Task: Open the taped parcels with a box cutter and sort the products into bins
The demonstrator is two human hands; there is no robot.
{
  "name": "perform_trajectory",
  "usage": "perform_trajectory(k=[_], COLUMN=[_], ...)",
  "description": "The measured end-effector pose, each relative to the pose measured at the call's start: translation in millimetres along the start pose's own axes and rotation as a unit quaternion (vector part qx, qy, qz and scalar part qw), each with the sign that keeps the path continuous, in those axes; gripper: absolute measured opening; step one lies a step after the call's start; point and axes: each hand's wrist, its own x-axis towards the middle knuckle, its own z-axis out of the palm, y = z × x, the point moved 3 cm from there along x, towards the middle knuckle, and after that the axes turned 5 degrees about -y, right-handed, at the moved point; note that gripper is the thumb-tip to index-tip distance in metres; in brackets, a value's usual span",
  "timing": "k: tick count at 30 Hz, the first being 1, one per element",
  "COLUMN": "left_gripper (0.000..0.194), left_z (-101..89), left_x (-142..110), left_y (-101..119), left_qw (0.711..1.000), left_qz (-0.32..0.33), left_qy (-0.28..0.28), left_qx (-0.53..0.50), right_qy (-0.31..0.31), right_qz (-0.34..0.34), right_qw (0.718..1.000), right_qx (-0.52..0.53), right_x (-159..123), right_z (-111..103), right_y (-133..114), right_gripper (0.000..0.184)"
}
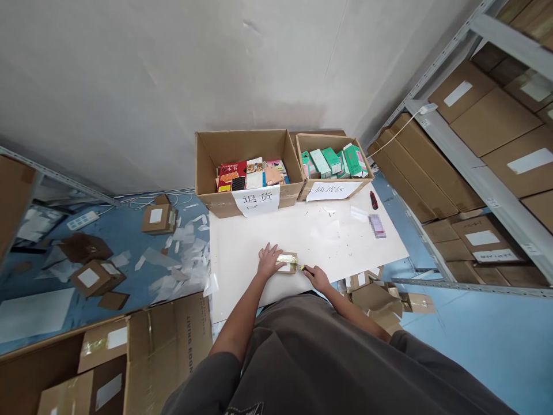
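A small brown taped parcel (288,263) lies near the front edge of the white table (337,242). My left hand (268,260) rests on the parcel's left side, fingers spread flat over it. My right hand (317,277) is closed around a small yellowish cutter (301,267) whose tip touches the parcel's right end.
Two open cartons stand at the table's back: one with books (248,173), one with green boxes (332,162), each with a paper label. A red pen (374,199) and small pad (377,225) lie right. Metal shelving (475,173) holds cartons. Boxes and paper scraps (181,259) litter the blue floor.
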Motion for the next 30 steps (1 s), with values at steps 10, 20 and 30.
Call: perform_trajectory(k=[10, 20, 30], left_gripper=[0.054, 0.051, 0.049], left_z=[5.4, 8.3, 9.7], left_x=[-1.1, -5.9, -8.2], left_y=[10.9, 18.4, 17.6], left_qw=[0.999, 0.998, 0.995], left_qz=[-0.030, -0.054, -0.077], left_qy=[0.023, 0.036, 0.059], left_qx=[0.009, 0.010, 0.007], right_qy=[0.025, 0.022, 0.057], right_qz=[-0.006, 0.009, 0.159], right_qw=[0.996, 0.990, 0.981], right_qx=[-0.081, -0.139, -0.096], right_x=[-2.9, 3.5, 13.5], right_z=[-15.2, -15.8, -82.1], right_y=[-10.2, -33.2, 30.2], right_gripper=[0.047, 0.048, 0.046])
